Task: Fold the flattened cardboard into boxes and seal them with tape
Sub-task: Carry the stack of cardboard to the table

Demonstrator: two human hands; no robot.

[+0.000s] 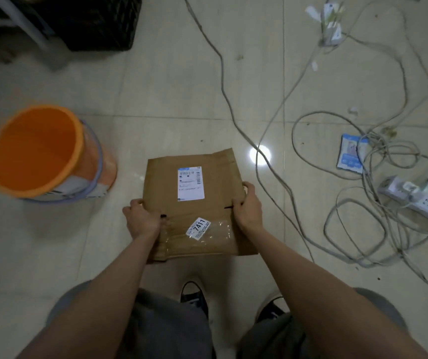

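The flattened cardboard box (194, 206) hangs above the tiled floor (156, 99) just ahead of the person's shoes, long axis running from 6 to 12 o'clock. The left hand (141, 218) grips its 9 o'clock edge and the right hand (248, 206) its 3 o'clock edge, equally near. Opening it likely needs room ahead; an orange bucket (37, 151) stands at 10 o'clock, tangled cables (363, 203) at 2.

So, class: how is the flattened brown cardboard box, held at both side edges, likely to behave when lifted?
The flattened brown cardboard box probably stays fairly stiff: it spans flat between the left hand and right hand without sagging. Likely light, since only the fingers grip its edges. The glossy clear tape strip may feel slippery.
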